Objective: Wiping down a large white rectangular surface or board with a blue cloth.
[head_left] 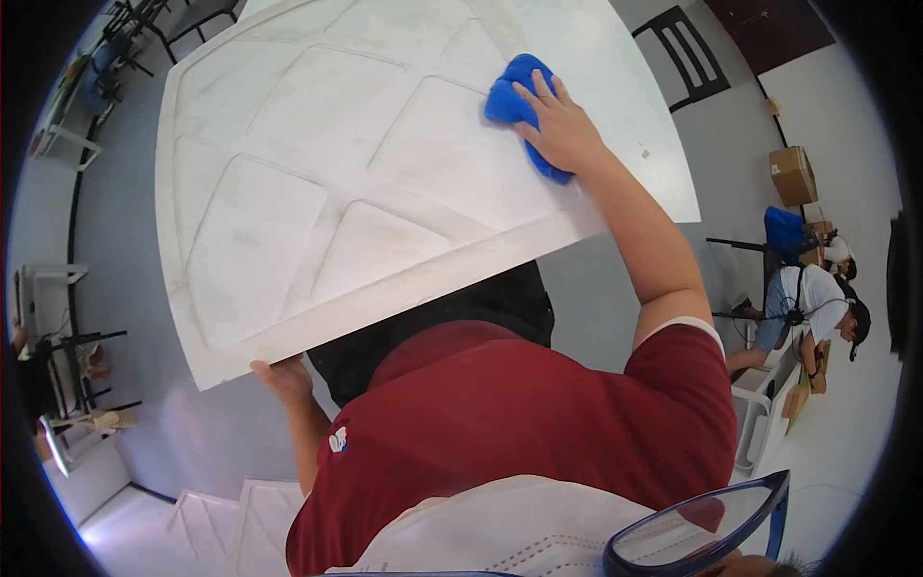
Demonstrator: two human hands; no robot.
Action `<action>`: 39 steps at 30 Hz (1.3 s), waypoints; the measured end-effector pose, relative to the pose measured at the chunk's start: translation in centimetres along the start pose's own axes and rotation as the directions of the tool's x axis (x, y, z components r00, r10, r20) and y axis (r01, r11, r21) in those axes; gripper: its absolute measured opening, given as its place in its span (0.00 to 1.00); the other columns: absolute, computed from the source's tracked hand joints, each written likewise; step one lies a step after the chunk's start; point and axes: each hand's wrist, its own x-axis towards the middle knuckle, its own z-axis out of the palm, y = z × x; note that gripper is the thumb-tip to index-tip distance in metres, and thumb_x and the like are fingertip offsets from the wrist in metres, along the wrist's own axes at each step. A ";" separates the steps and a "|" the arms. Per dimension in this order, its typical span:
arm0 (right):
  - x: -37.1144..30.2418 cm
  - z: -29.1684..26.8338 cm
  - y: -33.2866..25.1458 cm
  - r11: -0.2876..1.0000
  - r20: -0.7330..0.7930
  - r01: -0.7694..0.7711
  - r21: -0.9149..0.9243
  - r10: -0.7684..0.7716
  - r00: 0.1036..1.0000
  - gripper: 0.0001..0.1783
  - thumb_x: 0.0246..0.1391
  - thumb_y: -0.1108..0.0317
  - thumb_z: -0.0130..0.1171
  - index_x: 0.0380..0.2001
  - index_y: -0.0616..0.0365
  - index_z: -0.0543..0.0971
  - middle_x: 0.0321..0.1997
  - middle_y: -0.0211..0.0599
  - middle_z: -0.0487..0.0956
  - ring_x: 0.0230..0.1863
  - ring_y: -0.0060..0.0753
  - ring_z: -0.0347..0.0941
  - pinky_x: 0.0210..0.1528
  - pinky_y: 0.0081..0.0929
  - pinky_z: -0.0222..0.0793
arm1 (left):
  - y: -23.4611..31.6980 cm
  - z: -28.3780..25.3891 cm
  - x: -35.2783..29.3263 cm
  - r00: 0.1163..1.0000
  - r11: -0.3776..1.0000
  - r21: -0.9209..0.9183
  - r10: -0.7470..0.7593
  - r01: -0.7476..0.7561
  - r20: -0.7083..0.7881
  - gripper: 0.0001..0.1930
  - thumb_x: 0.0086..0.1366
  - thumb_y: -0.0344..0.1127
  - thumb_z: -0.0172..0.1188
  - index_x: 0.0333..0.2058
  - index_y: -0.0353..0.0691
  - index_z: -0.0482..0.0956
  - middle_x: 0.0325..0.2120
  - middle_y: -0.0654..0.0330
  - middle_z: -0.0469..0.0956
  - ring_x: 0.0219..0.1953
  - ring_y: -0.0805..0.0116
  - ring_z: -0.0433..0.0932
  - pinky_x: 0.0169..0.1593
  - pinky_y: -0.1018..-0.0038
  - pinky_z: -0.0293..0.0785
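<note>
A large white panel (317,106) with raised crossing ribs and grey smudges lies tilted in front of me, its near edge close to my body. On its right part, my right hand (562,125) presses a crumpled blue cloth (519,91) against the surface, fingers spread over it. Down at the panel's near left corner, my left hand (286,377) grips the edge; its fingers pass underneath and are partly hidden.
Under the panel is a smooth white tabletop (635,125). Black chairs stand at the far right (683,58) and far left. Cardboard boxes (792,176) and another person (812,298) at a bench are on the right. More ribbed white panels (269,524) lean behind me, lower left.
</note>
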 end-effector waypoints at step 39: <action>-13.2 -6.6 -6.0 0.469 0.183 -0.002 0.883 -0.342 0.922 0.09 0.51 0.70 0.51 0.28 0.63 0.77 0.26 0.32 0.77 0.29 0.21 0.70 0.33 0.19 0.66 | 13.8 -5.2 19.3 0.860 0.679 0.568 -0.499 0.465 -0.107 0.25 0.61 0.49 0.49 0.51 0.38 0.67 0.44 0.60 0.71 0.46 0.71 0.67 0.49 0.73 0.62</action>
